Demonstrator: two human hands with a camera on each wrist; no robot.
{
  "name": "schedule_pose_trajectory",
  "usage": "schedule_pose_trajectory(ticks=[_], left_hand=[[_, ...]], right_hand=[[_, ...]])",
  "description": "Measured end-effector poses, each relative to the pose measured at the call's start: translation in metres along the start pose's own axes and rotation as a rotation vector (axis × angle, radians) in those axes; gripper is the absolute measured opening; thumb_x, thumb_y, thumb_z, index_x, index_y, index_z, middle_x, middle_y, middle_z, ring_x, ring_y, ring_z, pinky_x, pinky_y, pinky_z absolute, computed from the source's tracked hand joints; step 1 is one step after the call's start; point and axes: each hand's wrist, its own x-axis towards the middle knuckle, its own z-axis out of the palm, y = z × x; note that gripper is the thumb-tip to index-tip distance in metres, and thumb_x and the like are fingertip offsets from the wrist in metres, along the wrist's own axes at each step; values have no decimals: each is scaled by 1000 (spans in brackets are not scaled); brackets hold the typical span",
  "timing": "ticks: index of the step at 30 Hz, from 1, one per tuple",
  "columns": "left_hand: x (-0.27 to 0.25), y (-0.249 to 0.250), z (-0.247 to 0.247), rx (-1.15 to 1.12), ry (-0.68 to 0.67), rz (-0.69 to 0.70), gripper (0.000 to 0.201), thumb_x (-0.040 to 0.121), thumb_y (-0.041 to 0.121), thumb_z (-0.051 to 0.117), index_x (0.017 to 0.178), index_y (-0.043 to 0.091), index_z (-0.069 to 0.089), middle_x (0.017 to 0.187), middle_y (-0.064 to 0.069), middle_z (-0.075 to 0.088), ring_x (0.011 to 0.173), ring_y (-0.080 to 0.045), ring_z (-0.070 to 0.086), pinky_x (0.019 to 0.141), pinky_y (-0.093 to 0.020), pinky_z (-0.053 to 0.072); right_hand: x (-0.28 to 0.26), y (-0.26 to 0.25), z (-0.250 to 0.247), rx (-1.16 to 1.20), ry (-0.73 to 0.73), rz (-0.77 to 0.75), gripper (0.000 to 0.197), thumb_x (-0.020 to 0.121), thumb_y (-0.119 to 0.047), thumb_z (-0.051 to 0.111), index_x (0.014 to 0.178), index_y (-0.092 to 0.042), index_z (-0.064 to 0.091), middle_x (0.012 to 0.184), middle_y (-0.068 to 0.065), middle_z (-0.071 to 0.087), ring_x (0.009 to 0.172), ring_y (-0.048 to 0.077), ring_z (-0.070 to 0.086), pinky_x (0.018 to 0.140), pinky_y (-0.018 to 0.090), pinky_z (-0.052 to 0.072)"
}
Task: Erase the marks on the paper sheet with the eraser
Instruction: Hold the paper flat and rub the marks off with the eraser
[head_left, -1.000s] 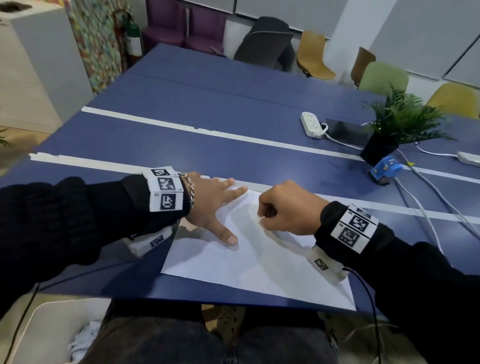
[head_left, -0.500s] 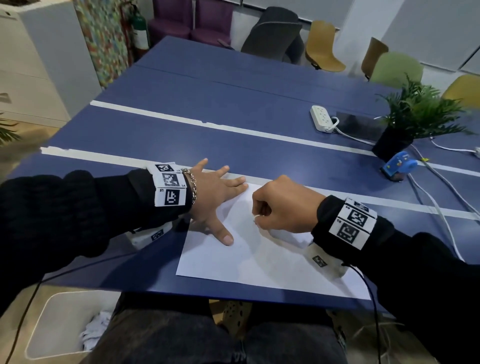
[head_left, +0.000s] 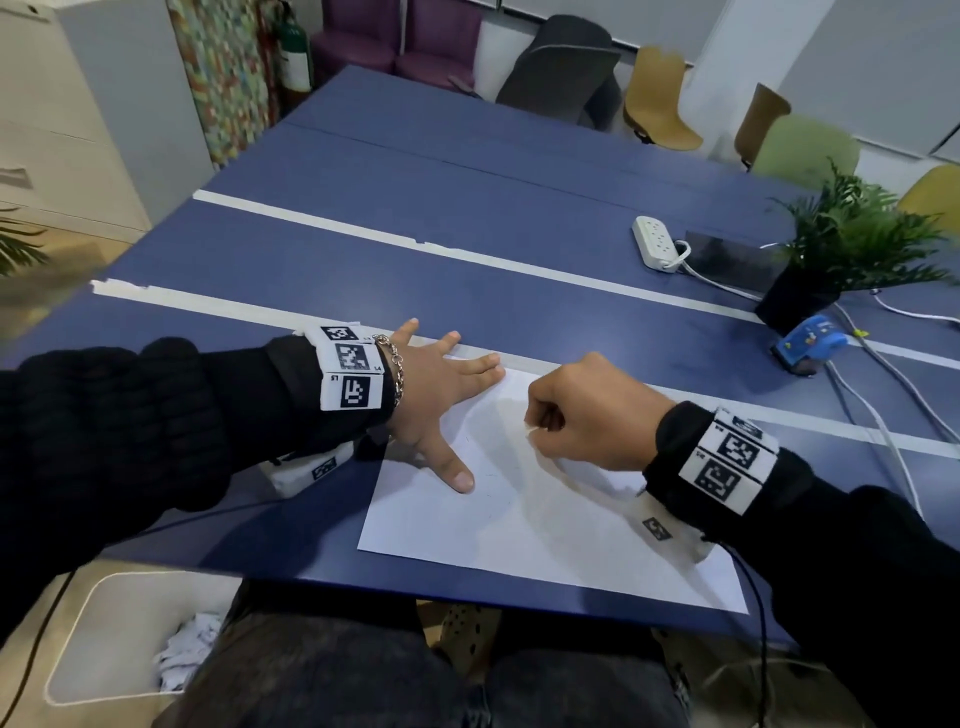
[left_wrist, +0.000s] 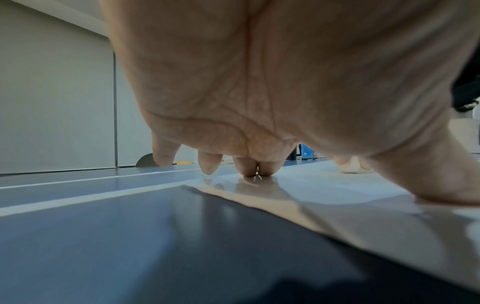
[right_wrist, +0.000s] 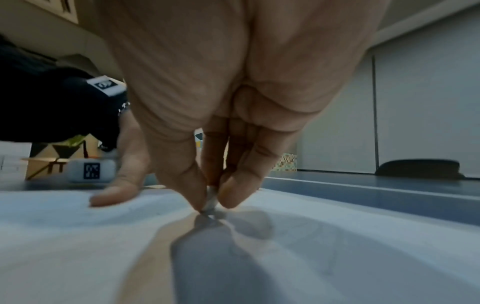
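Observation:
A white paper sheet lies at the near edge of the blue table, with faint curved pencil marks near its left part. My left hand lies flat with spread fingers on the sheet's far left corner, thumb pressing the paper. My right hand is curled, and its thumb and fingers pinch a small grey-white eraser whose tip touches the paper. In the head view the eraser is hidden inside the fist. The left wrist view has the fingertips down on the sheet.
A white power strip, a dark tablet, a potted plant and a blue tape dispenser with cables sit at the far right. White tape stripes cross the table. Chairs stand beyond; a bin sits below left.
My right hand has shifted slightly across the sheet with the eraser while the left hand keeps pressing the corner. The head camera has moved a little.

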Motion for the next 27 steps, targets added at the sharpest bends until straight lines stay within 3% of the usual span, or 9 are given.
schedule_pose_trajectory(ticks=[2,6,10,15,20,25,27], left_hand=[[1,-1,2,-3,-1,2,141,59,107,45,162,38,-22,169,24,-23,160,-27,-16,123,-68,-11],[1,-1,3,3,12,6,142,57,108,42,163,38,-22,169,24,-23,161,-28,-15,122,-67,-12],[0,0,2,-10,0,3,141,60,106,47,163,37,-22,169,24,-23,161,-29,-15,123,-68,-11],[2,-1,0,-33,-10,6,143,57,106,49,162,40,-22,168,27,-24,161,-28,-14,121,-71,-10],[3,-3,4,-80,-19,8,144,57,104,54,161,41,-23,167,27,-26,160,-28,-16,122,-71,-6],[6,-5,5,-105,-17,19,144,60,101,59,162,40,-22,167,28,-27,160,-30,-19,123,-72,-1],[7,-5,6,-115,-19,14,144,59,101,59,162,41,-22,167,27,-26,160,-31,-19,123,-72,0]], right_hand=[[-2,-3,1,7,-30,-29,8,81,-27,67,85,-23,73,76,-12,71,69,6,59,72,31,57],[1,12,-6,-6,21,57,7,80,-25,69,83,-21,73,75,-11,71,71,9,62,72,35,58],[0,-4,-3,-2,-45,-52,10,80,-27,69,86,-22,74,78,-11,73,69,5,60,72,27,56],[17,6,-13,-32,13,-7,7,82,-24,68,85,-19,73,77,-9,71,70,10,59,73,33,56],[5,-13,-8,19,-115,-133,8,83,-31,70,87,-25,75,78,-13,73,71,4,62,70,21,54],[20,3,-7,6,3,-113,8,84,-28,70,87,-21,73,77,-9,73,72,8,64,73,32,56],[18,0,-5,10,-16,-128,7,82,-29,70,86,-23,73,76,-11,73,71,7,65,72,29,56]])
